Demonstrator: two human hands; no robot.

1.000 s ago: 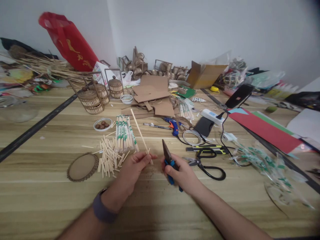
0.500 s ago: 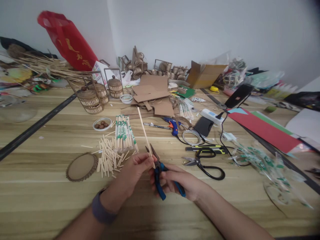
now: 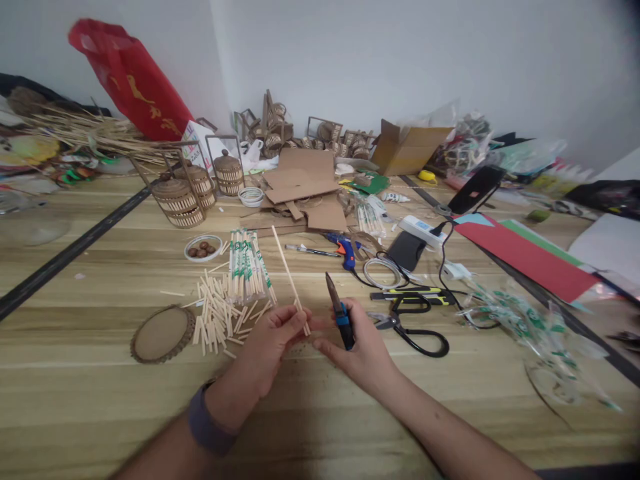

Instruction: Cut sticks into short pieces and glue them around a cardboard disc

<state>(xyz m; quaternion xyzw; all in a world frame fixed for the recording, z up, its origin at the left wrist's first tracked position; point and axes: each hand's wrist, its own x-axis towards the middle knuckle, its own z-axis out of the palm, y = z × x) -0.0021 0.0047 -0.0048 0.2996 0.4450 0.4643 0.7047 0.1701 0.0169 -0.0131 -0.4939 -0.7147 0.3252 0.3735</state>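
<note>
The bamboo stick (image 3: 287,265) leans tilted just left of the frame's centre. Its lower end is pinched in our left hand's (image 3: 273,340) grip, fingertips closed on it. Our right hand (image 3: 365,350) has its grip wrapped around the blue-handled cutters (image 3: 336,303). The palm hides most of the handles, and we cannot tell whether the blades meet. Cut stick pieces (image 3: 217,317) lie on the counter (image 3: 100,400) at the left, and black scissors (image 3: 417,330) at the right.
</note>
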